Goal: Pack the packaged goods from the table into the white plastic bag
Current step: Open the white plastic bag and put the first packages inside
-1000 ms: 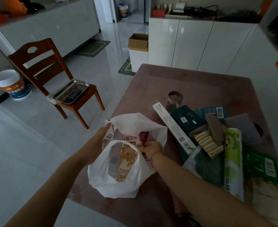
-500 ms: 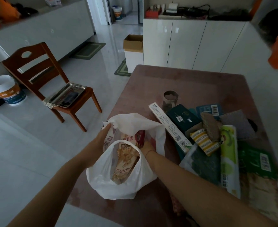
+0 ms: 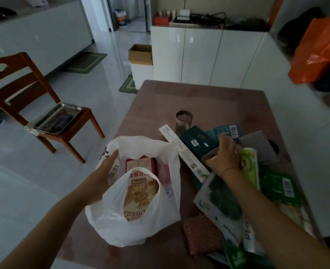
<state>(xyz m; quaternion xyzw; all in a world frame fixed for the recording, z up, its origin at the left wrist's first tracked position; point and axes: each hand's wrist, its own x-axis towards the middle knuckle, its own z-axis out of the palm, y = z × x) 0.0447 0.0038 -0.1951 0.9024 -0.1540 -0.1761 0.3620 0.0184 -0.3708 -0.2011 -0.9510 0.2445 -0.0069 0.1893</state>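
Note:
The white plastic bag [image 3: 109,226] stands open at the table's near left edge with a printed snack packet [image 3: 140,193] and a red-and-white packet inside. My left hand [image 3: 107,169] grips the bag's left rim. My right hand [image 3: 226,156] is over the pile of packaged goods to the right, fingers curled down onto it; what is under the palm is hidden. Around it lie a long white box [image 3: 183,152], a dark teal box [image 3: 197,142], a green avocado-print packet [image 3: 249,166], a green barcoded packet [image 3: 276,185] and a packet of dark greens [image 3: 222,200].
A cup [image 3: 183,119] stands behind the pile on the reddish table [image 3: 199,98]. A grey pad [image 3: 261,146] and a brown woven pad [image 3: 201,235] lie among the goods. A wooden chair [image 3: 24,90] holding a metal tray [image 3: 57,117] stands left. White cabinets are behind.
My right hand has left the bag's mouth and moved right onto the pile of goods. My left hand stays on the bag's rim. The camera has shifted closer.

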